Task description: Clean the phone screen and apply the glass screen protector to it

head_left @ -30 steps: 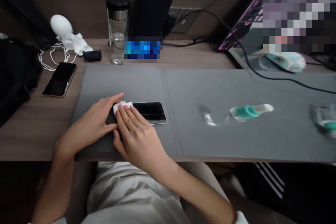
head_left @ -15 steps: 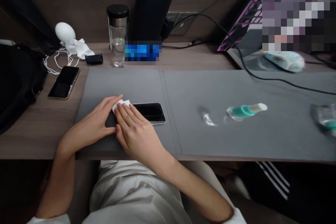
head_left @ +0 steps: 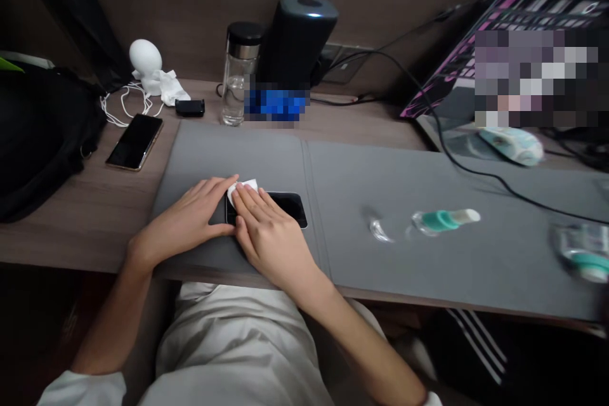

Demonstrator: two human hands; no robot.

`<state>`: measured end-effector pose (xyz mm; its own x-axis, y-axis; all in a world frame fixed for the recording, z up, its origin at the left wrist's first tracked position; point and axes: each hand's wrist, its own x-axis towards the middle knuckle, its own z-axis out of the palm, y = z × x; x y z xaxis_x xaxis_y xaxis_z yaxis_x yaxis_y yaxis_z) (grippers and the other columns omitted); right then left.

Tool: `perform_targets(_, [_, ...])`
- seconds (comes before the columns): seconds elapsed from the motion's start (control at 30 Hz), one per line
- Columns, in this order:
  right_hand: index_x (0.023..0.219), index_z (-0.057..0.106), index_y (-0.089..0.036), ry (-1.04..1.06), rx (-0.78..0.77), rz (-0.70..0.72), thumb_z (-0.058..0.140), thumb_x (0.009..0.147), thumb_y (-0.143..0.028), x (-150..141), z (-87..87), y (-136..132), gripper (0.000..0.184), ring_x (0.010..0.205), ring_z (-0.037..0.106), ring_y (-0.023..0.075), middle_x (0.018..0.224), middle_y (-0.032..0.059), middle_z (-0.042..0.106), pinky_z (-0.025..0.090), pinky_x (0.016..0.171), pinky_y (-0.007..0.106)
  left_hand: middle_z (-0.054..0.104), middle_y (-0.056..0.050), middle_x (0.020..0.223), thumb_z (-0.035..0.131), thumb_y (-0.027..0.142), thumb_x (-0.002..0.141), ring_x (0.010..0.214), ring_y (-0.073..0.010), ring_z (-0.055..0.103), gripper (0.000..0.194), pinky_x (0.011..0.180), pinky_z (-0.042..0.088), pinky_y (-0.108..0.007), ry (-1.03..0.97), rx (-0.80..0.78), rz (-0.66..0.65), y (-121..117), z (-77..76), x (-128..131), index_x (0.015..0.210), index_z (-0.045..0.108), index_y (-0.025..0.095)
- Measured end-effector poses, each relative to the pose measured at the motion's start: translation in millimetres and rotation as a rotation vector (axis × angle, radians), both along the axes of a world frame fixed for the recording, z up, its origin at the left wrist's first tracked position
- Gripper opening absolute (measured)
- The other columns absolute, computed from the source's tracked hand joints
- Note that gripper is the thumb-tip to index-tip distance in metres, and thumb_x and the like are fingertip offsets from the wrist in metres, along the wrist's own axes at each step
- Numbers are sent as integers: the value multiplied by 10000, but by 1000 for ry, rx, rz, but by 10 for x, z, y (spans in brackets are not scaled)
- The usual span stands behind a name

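- Wiping, seemingly: my right hand [head_left: 269, 228], fingers together, pins tissue [head_left: 233, 193] against phone [head_left: 292, 208].
- My left hand [head_left: 193, 212], thumb spread, brackets 1 end.
- Next stroke likely needs steadying.

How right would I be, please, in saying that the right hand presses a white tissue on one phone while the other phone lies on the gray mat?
The head view shows the other phone on the brown desk, left of the gray mat, not on it.

A laptop [head_left: 535, 6], mouse [head_left: 514, 145] and grey mat [head_left: 380, 168] show a desk workspace [head_left: 61, 228].
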<state>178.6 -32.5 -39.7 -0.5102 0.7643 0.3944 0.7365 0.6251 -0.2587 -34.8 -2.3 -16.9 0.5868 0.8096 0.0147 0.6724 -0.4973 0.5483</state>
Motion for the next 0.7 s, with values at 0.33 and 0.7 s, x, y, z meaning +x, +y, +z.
perform_targets(0.33, [1711,266,-128,-32,24,-17,456,1061,-116,335,-95,-397,677,1553,464,296,1644,174,502,487,1243,579,492,-93,1639,610,563,1058,1517,-269,448,771,1232,358,-408,40,46,8,-36,-11,66,1693,283,272])
perform_targets(0.7, [1706,296,-124,-66,43,-104,462,1071,-129,480,-87,-355,656,1546,475,303,1645,177,506,503,1232,562,579,-92,1484,649,486,1052,1390,-282,527,735,1158,408,-400,71,17,18,-34,45,93,1678,345,248])
